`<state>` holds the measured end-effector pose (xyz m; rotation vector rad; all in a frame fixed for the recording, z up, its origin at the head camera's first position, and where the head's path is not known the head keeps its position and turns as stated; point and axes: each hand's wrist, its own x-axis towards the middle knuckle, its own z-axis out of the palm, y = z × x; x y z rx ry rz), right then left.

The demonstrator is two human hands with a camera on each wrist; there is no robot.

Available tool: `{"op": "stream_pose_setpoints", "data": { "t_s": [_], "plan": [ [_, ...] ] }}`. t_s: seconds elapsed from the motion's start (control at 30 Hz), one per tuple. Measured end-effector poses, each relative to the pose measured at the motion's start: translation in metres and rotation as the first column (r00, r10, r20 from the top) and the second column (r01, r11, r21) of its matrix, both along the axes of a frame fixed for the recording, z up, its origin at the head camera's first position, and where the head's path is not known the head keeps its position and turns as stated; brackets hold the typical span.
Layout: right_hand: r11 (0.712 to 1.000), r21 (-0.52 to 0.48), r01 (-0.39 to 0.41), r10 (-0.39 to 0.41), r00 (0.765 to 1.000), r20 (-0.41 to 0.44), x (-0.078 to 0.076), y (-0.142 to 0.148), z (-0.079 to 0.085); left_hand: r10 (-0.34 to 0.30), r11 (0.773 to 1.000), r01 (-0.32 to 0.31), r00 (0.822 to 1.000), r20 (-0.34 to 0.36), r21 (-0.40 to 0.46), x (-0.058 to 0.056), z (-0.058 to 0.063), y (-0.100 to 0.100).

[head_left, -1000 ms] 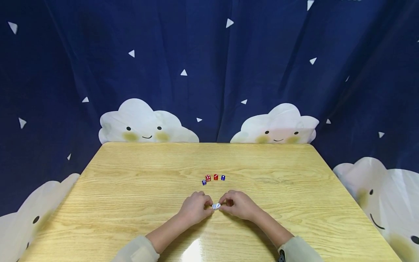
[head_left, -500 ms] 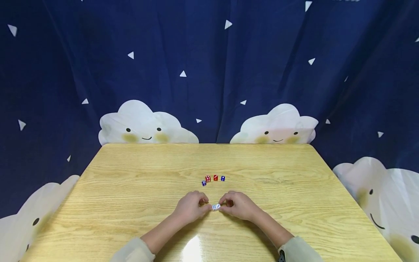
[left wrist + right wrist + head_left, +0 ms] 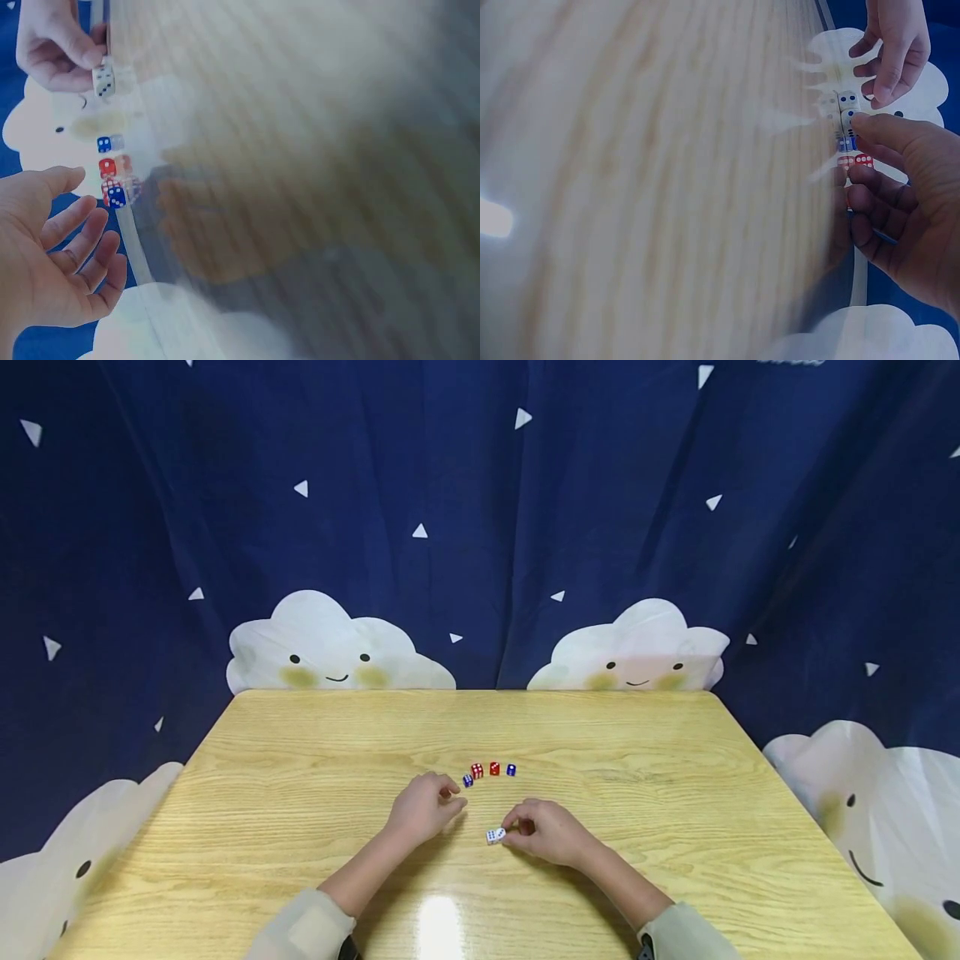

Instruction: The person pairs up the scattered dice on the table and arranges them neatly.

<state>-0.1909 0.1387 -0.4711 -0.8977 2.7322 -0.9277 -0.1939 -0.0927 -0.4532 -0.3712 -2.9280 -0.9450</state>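
Two white dice stand side by side on the wooden table, a left white die (image 3: pixel 491 837) and a right white die (image 3: pixel 501 833). My right hand (image 3: pixel 551 832) pinches the right one between thumb and forefinger. My left hand (image 3: pixel 422 807) holds nothing; its fingers are loosely bent, as the left wrist view shows. Its fingertips are just short of a blue die (image 3: pixel 468 781). Beyond that die come a larger red die (image 3: pixel 477 771), a smaller red die (image 3: pixel 495 769) and another blue die (image 3: pixel 511 770), in a rough row.
The wooden table (image 3: pixel 300 760) has a glossy surface that mirrors the dice and hands in the wrist views. Its far edge meets a dark blue curtain (image 3: pixel 480 485) printed with white clouds and triangles. Light glares on the near part of the tabletop.
My left hand has let go of the left white die and moved away, forward and to the left, towards the blue die. The right hand has stayed at the white dice.
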Motion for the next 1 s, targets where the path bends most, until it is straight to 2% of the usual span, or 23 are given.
{"op": "stream_pose_setpoints", "data": {
  "t_s": [0.2,0.47,1.0],
  "plan": [
    [1.000,-0.003,0.003,-0.003,1.000,-0.006,0.001,0.000,0.002,0.051,0.998,-0.052,0.998,0.024,0.036,-0.009,-0.002,0.003],
    [1.000,-0.008,-0.001,0.001,1.000,-0.005,0.000,0.000,0.001,0.081,0.994,-0.084,0.996,0.048,0.064,-0.019,-0.005,0.007],
    [1.000,-0.006,-0.005,0.004,1.000,-0.014,-0.001,0.000,-0.002,0.106,0.992,-0.112,0.990,0.097,0.056,-0.032,-0.009,0.009]
  ]
}}
